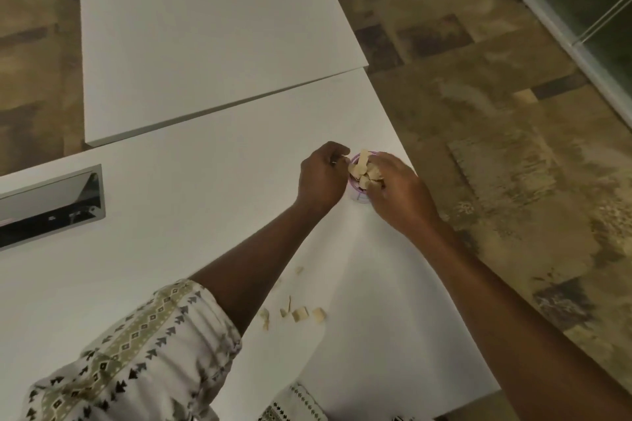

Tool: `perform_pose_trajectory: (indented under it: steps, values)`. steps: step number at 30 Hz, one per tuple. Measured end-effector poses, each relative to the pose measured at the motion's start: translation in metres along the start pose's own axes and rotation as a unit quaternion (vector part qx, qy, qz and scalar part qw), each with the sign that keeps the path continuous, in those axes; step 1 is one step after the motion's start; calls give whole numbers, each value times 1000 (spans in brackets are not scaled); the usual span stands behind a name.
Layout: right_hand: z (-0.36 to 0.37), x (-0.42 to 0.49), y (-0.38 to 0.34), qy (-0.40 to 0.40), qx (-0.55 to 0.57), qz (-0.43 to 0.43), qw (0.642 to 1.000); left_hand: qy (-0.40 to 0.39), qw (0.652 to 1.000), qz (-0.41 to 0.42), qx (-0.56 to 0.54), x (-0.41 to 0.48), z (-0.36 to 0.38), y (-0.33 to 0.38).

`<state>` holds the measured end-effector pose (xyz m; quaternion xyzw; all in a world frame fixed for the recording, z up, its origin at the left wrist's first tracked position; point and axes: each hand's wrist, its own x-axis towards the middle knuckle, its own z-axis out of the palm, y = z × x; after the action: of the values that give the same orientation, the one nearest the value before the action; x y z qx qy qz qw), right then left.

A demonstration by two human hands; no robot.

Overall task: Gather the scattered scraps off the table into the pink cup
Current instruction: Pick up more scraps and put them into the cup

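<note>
A small pink cup (359,195) stands near the right edge of the white table (191,215), heaped with tan scraps (363,170) that stick out above its rim. My left hand (321,178) curls against the cup's left side, fingers closed at the rim. Over the cup's right side my right hand (398,193) has its fingers down on the scraps in the cup. Several loose tan scraps (300,314) lie on the table closer to me, between my forearms. One more scrap (299,270) lies a little farther up.
A second white tabletop (212,34) adjoins at the back. A recessed metal cable box (51,205) is set into the table at the left. The table's right edge runs close to the cup, with patterned floor (496,113) beyond it.
</note>
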<state>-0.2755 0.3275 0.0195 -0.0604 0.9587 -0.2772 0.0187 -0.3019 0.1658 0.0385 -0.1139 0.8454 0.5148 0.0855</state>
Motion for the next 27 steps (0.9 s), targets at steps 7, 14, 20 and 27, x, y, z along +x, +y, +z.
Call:
perform_pose_trajectory:
  steps: [7, 14, 20, 27]
  values:
    - [39, 1, -3, -176, -235, -48, 955, 31, 998, -31, 44, -48, -42, -60]
    - [42, 24, -3, -182, -203, -2, 962, 60, 989, -128, 31, -123, -78, -130]
    - [35, 40, -10, -231, -228, 35, 945, 87, 982, -132, 105, -164, -96, -169]
    - [13, 25, -45, -133, -224, 72, 963, 96, 979, -107, 147, -190, -101, -193]
